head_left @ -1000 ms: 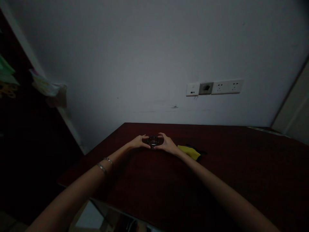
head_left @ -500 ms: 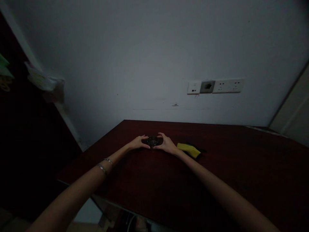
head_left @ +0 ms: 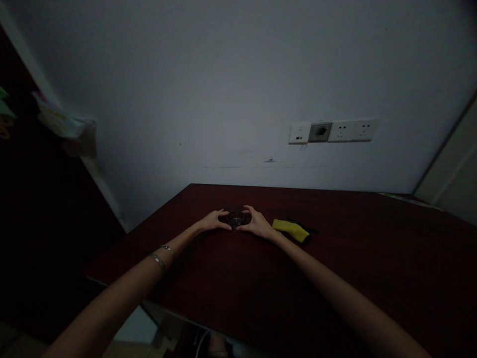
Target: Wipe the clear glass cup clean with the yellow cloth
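Note:
A small clear glass cup (head_left: 236, 219) stands on the dark red-brown table (head_left: 223, 278). From its left side my left hand (head_left: 216, 220) curves round it, thumb toward me and fingers on the far side. My right hand (head_left: 256, 223) mirrors this on the right, its thumb low at the near edge and its fingers behind. Both hands' fingertips seem to rest against the glass, though the dim light hides the exact contact. Just right of my right wrist lies a yellow and black cloth (head_left: 291, 229).
Behind the table rises a pale wall with a row of sockets (head_left: 333, 132). A white plastic bag (head_left: 63, 122) hangs at the left by a dark door. Thin papers (head_left: 408, 200) lie at the far right edge. Below the table's near edge, a cable and other items show.
The view has shifted very slightly. My hands keep the same place around the glass cup, and the cloth has not moved.

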The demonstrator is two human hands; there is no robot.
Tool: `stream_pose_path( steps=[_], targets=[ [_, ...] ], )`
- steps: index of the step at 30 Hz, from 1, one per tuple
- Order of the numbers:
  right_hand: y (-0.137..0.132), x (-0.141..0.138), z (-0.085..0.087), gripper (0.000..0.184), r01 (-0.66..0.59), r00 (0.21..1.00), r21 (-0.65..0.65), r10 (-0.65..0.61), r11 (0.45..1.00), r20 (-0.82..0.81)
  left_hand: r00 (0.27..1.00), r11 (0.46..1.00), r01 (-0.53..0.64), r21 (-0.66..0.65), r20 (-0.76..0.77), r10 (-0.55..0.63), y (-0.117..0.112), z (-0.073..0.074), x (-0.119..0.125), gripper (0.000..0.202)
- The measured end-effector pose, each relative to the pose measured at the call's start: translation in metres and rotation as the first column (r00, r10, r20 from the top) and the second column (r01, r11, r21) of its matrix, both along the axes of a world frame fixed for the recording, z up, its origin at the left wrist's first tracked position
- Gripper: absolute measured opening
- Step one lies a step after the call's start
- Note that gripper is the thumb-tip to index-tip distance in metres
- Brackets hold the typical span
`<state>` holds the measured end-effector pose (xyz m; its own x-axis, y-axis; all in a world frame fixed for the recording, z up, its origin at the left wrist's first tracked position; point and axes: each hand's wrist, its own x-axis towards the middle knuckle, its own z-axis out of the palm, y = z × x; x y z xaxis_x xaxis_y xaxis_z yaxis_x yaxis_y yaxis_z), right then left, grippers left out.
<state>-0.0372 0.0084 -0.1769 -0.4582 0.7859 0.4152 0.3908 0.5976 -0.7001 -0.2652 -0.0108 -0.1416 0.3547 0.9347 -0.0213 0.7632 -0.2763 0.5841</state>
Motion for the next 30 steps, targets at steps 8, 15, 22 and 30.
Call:
stream_pose_path(
  steps=[8,15,22,30],
  targets=[
    [0.0002,0.0011,-0.0009,0.09,0.009,1.0,-0.014,-0.009,1.0,0.003,1.0,1.0,0.006,0.001,-0.013,-0.006,0.0042,-0.0036,-0.0025,0.086],
    [-0.0005,0.0007,-0.0013,0.088,-0.001,1.0,-0.024,0.001,1.0,-0.003,1.0,1.0,0.0,-0.005,-0.02,0.0,0.0049,-0.0055,-0.0022,0.085],
    [-0.0009,0.0011,-0.0007,0.087,0.003,1.0,-0.023,-0.003,1.0,0.001,0.999,1.0,0.021,-0.01,-0.024,-0.021,0.0074,-0.0053,-0.0033,0.083],
    [-0.0026,0.0014,-0.0005,0.086,0.012,1.0,-0.013,-0.012,1.0,0.005,0.999,1.0,0.021,-0.013,-0.035,-0.021,0.0091,-0.0054,-0.0042,0.083]
  ],
)
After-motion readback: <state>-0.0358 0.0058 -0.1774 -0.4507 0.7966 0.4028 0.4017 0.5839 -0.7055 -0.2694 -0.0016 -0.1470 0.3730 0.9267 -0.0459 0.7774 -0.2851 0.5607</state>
